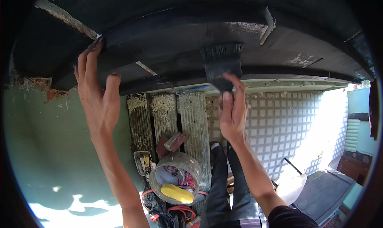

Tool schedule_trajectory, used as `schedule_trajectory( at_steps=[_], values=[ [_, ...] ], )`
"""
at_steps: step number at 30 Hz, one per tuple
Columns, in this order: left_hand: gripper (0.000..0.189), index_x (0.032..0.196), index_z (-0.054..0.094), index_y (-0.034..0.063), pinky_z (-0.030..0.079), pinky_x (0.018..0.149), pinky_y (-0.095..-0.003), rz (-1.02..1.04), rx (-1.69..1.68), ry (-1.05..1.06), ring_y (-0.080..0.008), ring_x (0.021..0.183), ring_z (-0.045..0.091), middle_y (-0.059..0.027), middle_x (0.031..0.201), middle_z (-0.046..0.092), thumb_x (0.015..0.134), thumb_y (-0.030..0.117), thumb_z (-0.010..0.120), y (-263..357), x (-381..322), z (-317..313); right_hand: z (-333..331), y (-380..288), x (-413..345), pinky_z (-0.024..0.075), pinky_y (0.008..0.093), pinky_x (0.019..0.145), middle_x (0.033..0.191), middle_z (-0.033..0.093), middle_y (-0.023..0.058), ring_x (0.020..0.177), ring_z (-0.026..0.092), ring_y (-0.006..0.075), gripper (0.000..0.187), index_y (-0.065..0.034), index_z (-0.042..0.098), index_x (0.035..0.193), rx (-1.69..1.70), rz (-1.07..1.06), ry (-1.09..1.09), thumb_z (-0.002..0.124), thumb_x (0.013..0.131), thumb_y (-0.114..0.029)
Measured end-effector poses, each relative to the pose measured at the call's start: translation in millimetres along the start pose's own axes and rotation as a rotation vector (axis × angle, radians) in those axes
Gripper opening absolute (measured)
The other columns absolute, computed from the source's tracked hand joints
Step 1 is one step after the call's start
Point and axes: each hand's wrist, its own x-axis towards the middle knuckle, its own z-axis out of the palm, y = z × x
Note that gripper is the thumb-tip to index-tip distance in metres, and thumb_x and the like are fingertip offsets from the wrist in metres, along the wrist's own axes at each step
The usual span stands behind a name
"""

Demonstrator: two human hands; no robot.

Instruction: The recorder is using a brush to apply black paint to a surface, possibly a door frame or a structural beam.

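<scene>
My right hand (235, 115) grips the handle of a wide flat paintbrush (223, 70). Its bristles meet a dark, black-coated surface (167, 45) that arches across the top of the view. To the left, my left hand (98, 100) is raised with fingers apart, its darkened fingertips against a ridge of the same surface. Just above those fingertips ends a rough pale strip (67, 18). Another rough pale strip (267, 27) stands right of the brush, beside a streaky, thinly covered patch (247, 27). A small pale strip (146, 68) shows between my hands.
Below is a weathered plank bench (193, 123) bearing a round bucket (194, 162) with a yellow sponge-like block (177, 193), sanding blocks (175, 141), a small tray (143, 162), a black plastic bag (157, 201) and an orange cord (182, 209). A grey-topped object (323, 195) stands lower right on the tiled floor (269, 120).
</scene>
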Motion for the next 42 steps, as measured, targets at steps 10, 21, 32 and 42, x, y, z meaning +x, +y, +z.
schedule_trajectory(
  at_steps=[10, 21, 32, 42],
  values=[
    [0.057, 0.127, 0.054, 0.0033, 0.035, 0.105, -0.0445, 0.031, -0.001, 0.002, -0.0355, 0.120, 0.045, -0.0147, 0.127, 0.052, 0.071, 0.014, 0.048, -1, -1, 1, 15, -17, 6, 0.0407, 0.0238, 0.049, 0.108, 0.062, 0.0097, 0.051, 0.047, 0.0094, 0.035, -0.0064, 0.041, 0.135, 0.014, -0.063, 0.001, 0.037, 0.101, -0.011],
    [0.056, 0.126, 0.054, 0.0019, 0.033, 0.106, -0.0435, 0.060, -0.006, 0.023, -0.0373, 0.118, 0.045, -0.0158, 0.125, 0.052, 0.072, 0.014, 0.047, -2, 2, 3, 31, -28, 13, 0.0323, 0.0210, 0.047, 0.062, 0.047, -0.0028, 0.051, 0.041, 0.0029, 0.037, -0.0061, 0.042, 0.135, 0.064, -0.082, 0.109, 0.038, 0.104, -0.025],
    [0.054, 0.125, 0.054, 0.0019, 0.034, 0.104, -0.0442, -0.011, -0.020, 0.010, -0.0370, 0.117, 0.046, -0.0159, 0.125, 0.052, 0.073, 0.015, 0.046, 3, 2, 0, 20, -49, 20, 0.0360, 0.0220, 0.047, 0.091, 0.062, 0.0067, 0.053, 0.044, 0.0038, 0.037, -0.0056, 0.043, 0.135, 0.068, -0.073, 0.013, 0.038, 0.104, -0.023],
    [0.054, 0.124, 0.053, -0.0008, 0.029, 0.108, -0.0448, 0.054, 0.023, 0.019, -0.0365, 0.116, 0.047, -0.0164, 0.123, 0.053, 0.073, 0.013, 0.044, -2, 0, 0, 25, -57, 5, 0.0389, 0.0228, 0.048, 0.115, 0.063, 0.0100, 0.054, 0.051, 0.0073, 0.035, -0.0025, 0.041, 0.134, 0.070, -0.107, 0.024, 0.039, 0.101, -0.013]
  ],
)
